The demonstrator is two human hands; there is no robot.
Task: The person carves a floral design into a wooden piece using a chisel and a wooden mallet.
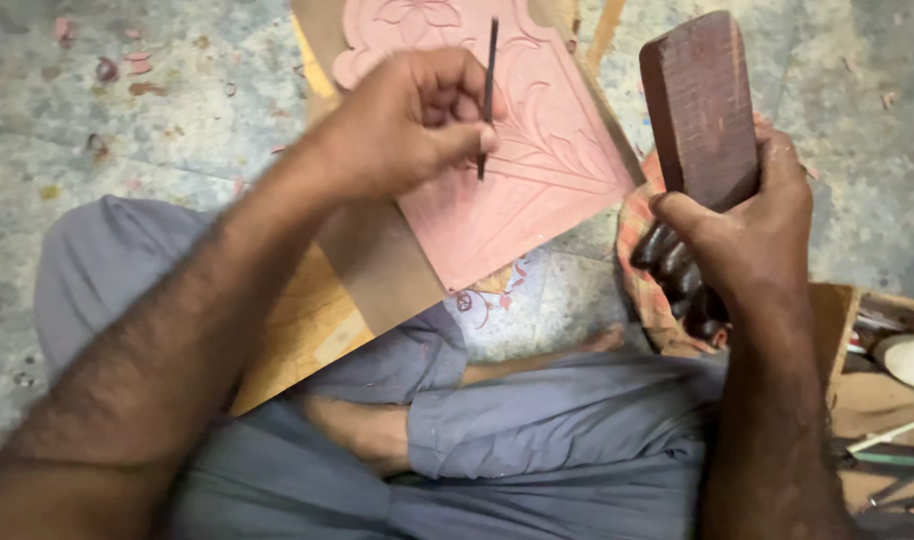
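My left hand pinches a thin dark chisel upright, its tip resting on a pink wooden panel carved with flowers and leaves. My right hand grips a dark brown wooden mallet block, held raised to the right of the panel, apart from the chisel. The panel lies tilted on a brown board across my crossed legs in grey trousers.
Stone floor with scattered pink wood chips at the upper left. A patterned cloth lies under my right hand. An open wooden box of tools stands at the right edge. My bare foot is below the board.
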